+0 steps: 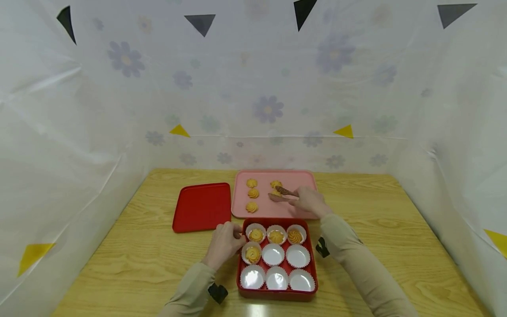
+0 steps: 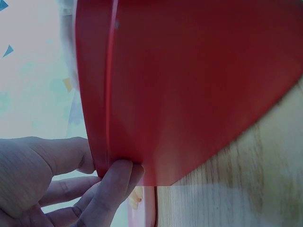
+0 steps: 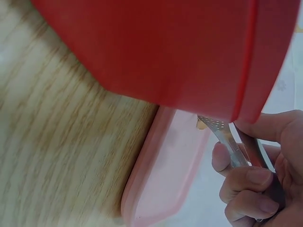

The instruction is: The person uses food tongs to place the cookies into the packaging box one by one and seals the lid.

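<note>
My left hand (image 1: 225, 243) pinches the left rim of a red box (image 1: 277, 295), thumb and fingers at its wall in the left wrist view. Inside the box, white paper cups (image 1: 273, 254) stand in three rows. Piped cookies (image 1: 276, 236) fill the back row's cups and the left cup (image 1: 244, 257) of the middle row; the other cups hold none. My right hand (image 1: 310, 200) grips metal tongs (image 3: 233, 147) over a pink tray (image 1: 295, 210). The tongs' perforated tips lie around a cookie (image 1: 276, 193) on the tray.
Left of the tray lies a red lid (image 1: 202, 207) on the wooden table (image 1: 130, 251). More cookies (image 1: 251, 207) sit on the tray's left side, and one cookie (image 1: 276, 183) lies just behind the tongs. A white flowered sheet (image 1: 237, 88) encloses the back and sides.
</note>
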{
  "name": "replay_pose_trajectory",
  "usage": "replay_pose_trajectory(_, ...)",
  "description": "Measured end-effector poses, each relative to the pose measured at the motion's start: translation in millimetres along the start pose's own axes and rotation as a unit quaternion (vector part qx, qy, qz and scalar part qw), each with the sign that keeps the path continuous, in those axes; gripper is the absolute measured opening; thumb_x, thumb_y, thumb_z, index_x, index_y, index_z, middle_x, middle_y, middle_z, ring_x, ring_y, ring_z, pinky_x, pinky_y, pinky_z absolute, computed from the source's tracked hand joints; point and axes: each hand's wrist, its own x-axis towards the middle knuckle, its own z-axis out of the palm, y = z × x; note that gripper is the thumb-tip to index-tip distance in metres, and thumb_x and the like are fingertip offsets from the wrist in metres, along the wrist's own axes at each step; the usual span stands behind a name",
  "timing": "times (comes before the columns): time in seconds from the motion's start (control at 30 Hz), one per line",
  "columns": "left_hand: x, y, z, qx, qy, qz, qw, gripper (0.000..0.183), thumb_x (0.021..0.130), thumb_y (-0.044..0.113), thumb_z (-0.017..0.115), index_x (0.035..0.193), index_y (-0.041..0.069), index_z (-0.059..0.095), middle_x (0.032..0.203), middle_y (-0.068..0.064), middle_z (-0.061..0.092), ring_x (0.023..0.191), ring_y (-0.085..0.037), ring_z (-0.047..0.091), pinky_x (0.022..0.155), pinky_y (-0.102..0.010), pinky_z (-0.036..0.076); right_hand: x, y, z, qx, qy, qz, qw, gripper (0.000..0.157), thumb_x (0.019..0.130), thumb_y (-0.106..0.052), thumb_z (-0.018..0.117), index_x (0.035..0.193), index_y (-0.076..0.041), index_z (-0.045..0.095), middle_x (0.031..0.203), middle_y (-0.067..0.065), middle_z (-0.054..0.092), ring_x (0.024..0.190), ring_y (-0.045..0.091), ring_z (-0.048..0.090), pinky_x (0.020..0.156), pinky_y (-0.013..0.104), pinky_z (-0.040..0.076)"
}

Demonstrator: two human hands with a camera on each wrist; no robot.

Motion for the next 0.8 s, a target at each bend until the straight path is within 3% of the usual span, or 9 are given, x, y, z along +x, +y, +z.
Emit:
replay_pose_trajectory(0.17,-0.3,0.9,-0.4,-0.007,-0.003,-0.003,1.0,0.015,0.081,0.003,0.073,0.095,-0.002,0.077,0.081,-0.011,0.075,0.069,-0.013,0.063,0.058,-0.024,0.051,-5,2,-0.9,0.009,0.004,-0.012,1.0,0.042,0.097,-0.031,0.062,0.127,-0.003,0.067,0.126,0.017,0.07,0.086,0.022,0.061,0.071,0.04,0.047)
replay_pose_trajectory(0.3,-0.7,1.0,-0.3,-0.007,-0.002,-0.004,1.0,0.015,0.081,0.003,0.072,0.094,-0.001,0.077,0.081,-0.011,0.075,0.069,-0.013,0.064,0.058,-0.024,0.051,-10,3,-1.3,0.026,0.008,-0.02,0.999,0.041,0.097,-0.031,0.063,0.126,-0.003,0.068,0.102,0.012,0.072,0.067,0.017,0.048,0.06,0.033,0.037)
replay_pose_trajectory(0.4,-1.0,1.0,-0.5,-0.005,-0.002,-0.003,1.0,0.015,0.08,0.003,0.072,0.093,-0.002,0.077,0.08,-0.011,0.075,0.069,-0.013,0.064,0.058,-0.024,0.051,-14,3,-1.6,0.038,0.015,-0.027,0.999,0.037,0.097,-0.031,0.064,0.122,-0.005,0.07,0.086,0.006,0.065,0.062,0.015,0.042,0.056,0.03,0.033)
replay_pose_trajectory(0.57,-1.4,2.1,-1.3,-0.003,-0.004,-0.004,1.0,0.015,0.08,0.003,0.072,0.094,-0.002,0.077,0.081,-0.012,0.075,0.069,-0.014,0.063,0.058,-0.024,0.051,-23,4,-3.7,0.063,0.025,-0.042,0.997,0.03,0.096,-0.03,0.066,0.113,-0.006,0.072,0.077,0.006,0.062,0.06,0.014,0.044,0.055,0.029,0.034)
replay_pose_trajectory(0.8,-1.0,2.7,-1.4,0.0,-0.006,-0.008,1.0,0.017,0.081,0.004,0.073,0.096,-0.003,0.076,0.084,-0.013,0.075,0.072,-0.015,0.066,0.061,-0.027,0.054,-39,10,-6.5,0.096,0.043,-0.08,0.991,0.036,0.096,-0.027,0.066,0.123,-0.003,0.069,0.08,0.007,0.066,0.062,0.013,0.046,0.055,0.029,0.036)
